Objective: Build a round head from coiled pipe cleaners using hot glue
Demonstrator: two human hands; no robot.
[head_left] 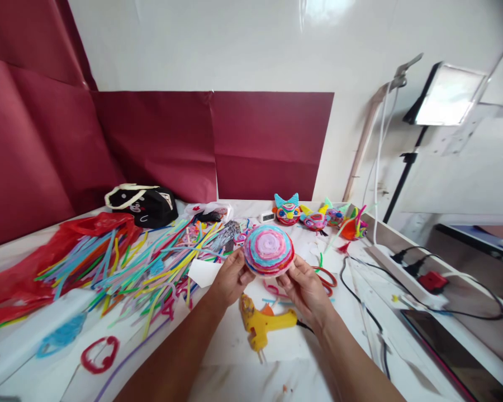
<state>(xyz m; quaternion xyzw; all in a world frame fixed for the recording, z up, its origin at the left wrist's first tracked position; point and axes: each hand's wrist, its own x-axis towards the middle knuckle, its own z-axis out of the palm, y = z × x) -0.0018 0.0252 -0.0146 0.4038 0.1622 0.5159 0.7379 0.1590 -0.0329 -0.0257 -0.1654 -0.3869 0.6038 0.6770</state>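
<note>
Coiled pipe-cleaner dome (269,249), one, held just above the table (243,368) between left hand (230,279) and right hand (304,287); the fingers of both curl partly closed and pinch its rim from either side. One yellow glue gun (262,324) lies just below: if hot, a lowered wrist risks a burn, and its cord could snag the right forearm. Hard squeezing may spring the coils. Four finished figures (288,209) stand behind, apparently; loose pipe cleaners (142,262), too many to count

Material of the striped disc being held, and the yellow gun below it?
The disc looks like fuzzy craft wire coiled in pink, blue and purple rings: matte, soft nap, matching the loose strands beside it. The gun is likely moulded plastic: smooth, slightly glossy yellow shell.
</note>
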